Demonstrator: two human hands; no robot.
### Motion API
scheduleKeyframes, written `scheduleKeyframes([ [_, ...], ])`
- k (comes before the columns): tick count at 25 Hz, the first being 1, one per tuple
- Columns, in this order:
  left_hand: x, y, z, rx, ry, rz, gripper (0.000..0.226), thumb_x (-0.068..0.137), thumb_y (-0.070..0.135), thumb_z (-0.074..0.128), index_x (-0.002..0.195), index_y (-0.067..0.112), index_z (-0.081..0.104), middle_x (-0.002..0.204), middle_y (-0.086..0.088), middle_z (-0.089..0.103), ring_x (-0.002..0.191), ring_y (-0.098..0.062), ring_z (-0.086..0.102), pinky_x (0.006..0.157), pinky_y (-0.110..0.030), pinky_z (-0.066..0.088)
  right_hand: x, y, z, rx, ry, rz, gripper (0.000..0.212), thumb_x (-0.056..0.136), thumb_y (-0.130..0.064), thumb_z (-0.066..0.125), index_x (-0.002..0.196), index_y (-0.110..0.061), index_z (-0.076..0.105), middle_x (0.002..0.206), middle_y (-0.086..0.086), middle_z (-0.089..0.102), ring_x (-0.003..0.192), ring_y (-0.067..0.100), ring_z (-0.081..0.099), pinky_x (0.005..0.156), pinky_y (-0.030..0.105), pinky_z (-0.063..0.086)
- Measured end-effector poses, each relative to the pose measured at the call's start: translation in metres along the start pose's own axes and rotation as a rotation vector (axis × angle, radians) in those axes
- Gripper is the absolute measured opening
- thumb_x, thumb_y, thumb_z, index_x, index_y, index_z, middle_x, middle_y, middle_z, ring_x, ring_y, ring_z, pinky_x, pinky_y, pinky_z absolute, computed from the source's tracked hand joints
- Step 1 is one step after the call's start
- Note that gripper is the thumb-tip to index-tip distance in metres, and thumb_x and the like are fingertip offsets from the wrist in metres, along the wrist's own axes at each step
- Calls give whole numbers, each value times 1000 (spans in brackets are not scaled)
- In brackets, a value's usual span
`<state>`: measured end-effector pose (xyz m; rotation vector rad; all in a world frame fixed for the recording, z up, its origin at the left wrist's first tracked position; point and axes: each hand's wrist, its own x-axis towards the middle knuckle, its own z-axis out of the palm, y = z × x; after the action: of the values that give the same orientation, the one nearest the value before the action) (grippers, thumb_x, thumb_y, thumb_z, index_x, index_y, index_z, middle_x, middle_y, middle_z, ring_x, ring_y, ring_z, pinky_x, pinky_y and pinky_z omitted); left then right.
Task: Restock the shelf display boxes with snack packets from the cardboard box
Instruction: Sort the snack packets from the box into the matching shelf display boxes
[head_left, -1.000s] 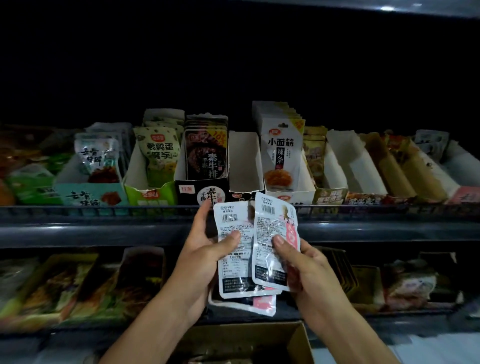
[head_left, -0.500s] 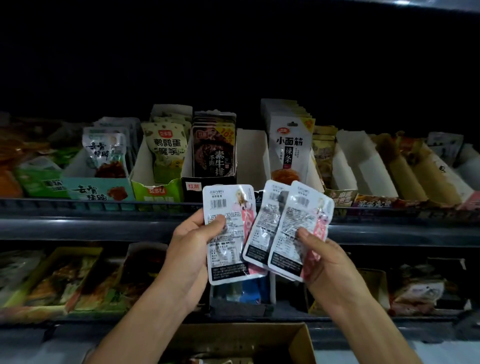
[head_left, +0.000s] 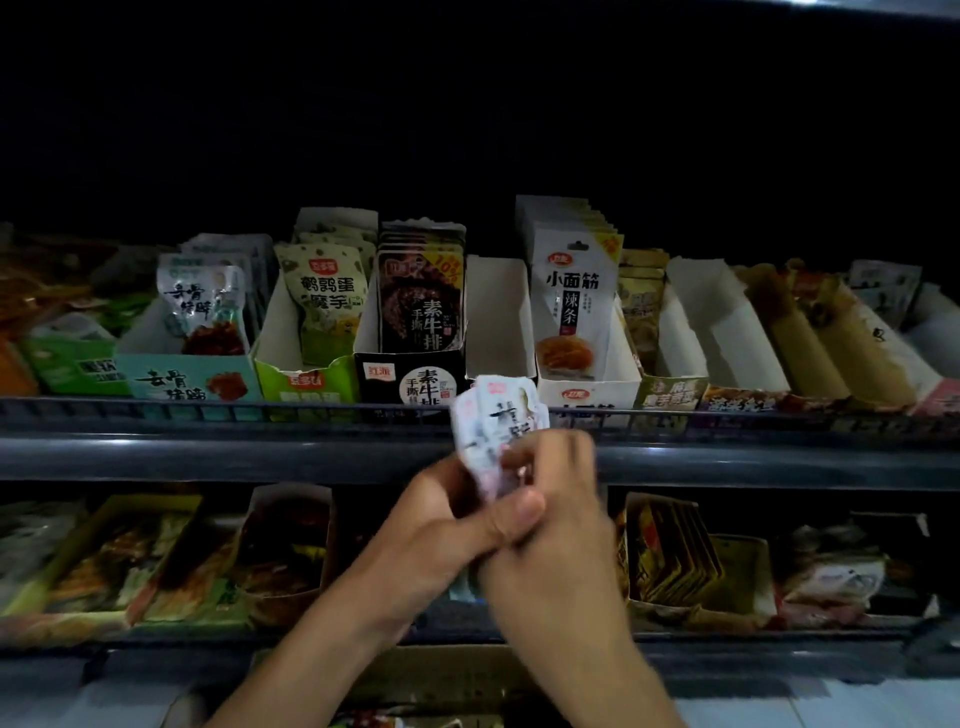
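Our fanned snack packets (head_left: 491, 426) now gathered into one upright stack, left hand (head_left: 441, 525) and right hand (head_left: 550, 499) clenched around it, just below the empty display box (head_left: 498, 317) behind.

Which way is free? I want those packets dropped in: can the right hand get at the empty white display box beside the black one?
Probably yes: the right hand, gripping the packets with the left hand, sits just below the empty white display box; only the shelf rail lies between.

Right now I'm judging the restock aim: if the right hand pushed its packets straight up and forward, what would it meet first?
Probably the empty white display box directly beyond the packets held by the right hand; depth is uncertain.
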<state>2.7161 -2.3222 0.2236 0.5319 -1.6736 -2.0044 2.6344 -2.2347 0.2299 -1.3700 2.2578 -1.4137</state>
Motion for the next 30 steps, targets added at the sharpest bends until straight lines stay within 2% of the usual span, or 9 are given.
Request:
scheduleKeyframes([
  [2, 4, 0, 0, -137, 254, -24, 32, 80, 26, 71, 111, 21, 71, 98, 1, 78, 89, -13, 75, 72, -27, 59, 0, -1, 4, -18, -146, -102, 37, 85, -33, 70, 110, -37, 43, 122, -24, 31, 101, -2, 53, 80, 10, 48],
  [4, 9, 0, -11, -231, 396, -39, 24, 87, 21, 65, 110, 21, 71, 98, -3, 78, 87, -21, 76, 76, -38, 57, 5, 2, -2, 172, -181, -93, 31, 85, -37, 70, 112, -37, 55, 120, -31, 40, 109, -2, 53, 90, 18, 51],
  [6, 9, 8, -16, -211, 385, -56, 27, 83, 22, 68, 109, 20, 71, 98, -6, 78, 87, -25, 76, 77, -40, 56, 10, 10, -11, 256, -10, -28, 30, 84, -37, 71, 109, -42, 57, 117, -28, 49, 111, 1, 54, 92, 25, 52],
  [8, 5, 11, -16, -80, 365, -35, 23, 80, 19, 71, 104, 18, 73, 94, -5, 78, 84, -24, 76, 75, -39, 58, 17, 17, -16, 360, 43, 55, 38, 83, -31, 74, 112, -44, 53, 112, -22, 62, 105, 2, 63, 86, 25, 54],
  [12, 2, 12, -22, 59, 385, -14, 28, 75, 23, 78, 102, 15, 75, 92, -4, 79, 84, -22, 76, 81, -44, 60, 22, 18, -14, 592, -76, 175, 50, 84, -13, 74, 120, -39, 53, 102, -13, 74, 91, 7, 72, 75, 28, 59],
  [18, -11, 23, -36, 145, 314, 24, 18, 86, 29, 72, 101, 20, 76, 94, 2, 79, 89, -16, 75, 88, -44, 59, 18, -6, -8, 665, -305, 206, 23, 95, -18, 58, 112, -29, 70, 107, -9, 75, 100, 7, 70, 76, 18, 56],
  [23, -3, 29, 0, 133, 208, 56, 28, 75, 35, 71, 96, 19, 77, 91, -1, 79, 86, -20, 75, 81, -41, 58, 23, 1, -56, 587, -161, 247, 20, 88, -9, 70, 107, -16, 68, 96, 2, 77, 86, 12, 73, 69, 20, 56],
  [27, 28, 35, 69, 172, 56, 109, 19, 82, 25, 71, 99, 19, 76, 92, 3, 79, 85, -15, 75, 74, -31, 59, 29, 35, -142, 569, -52, 257, 8, 94, -7, 61, 99, -4, 67, 65, -4, 66, 43, 0, 51, 39, 15, 36],
  [30, 63, 35, 125, 200, 7, 114, 10, 85, 16, 72, 94, 14, 76, 87, 1, 79, 80, -17, 76, 64, -21, 59, 44, 81, -223, 517, 181, 243, 7, 94, -7, 60, 91, -7, 67, 61, 2, 63, 45, 10, 48, 41, 19, 34],
])
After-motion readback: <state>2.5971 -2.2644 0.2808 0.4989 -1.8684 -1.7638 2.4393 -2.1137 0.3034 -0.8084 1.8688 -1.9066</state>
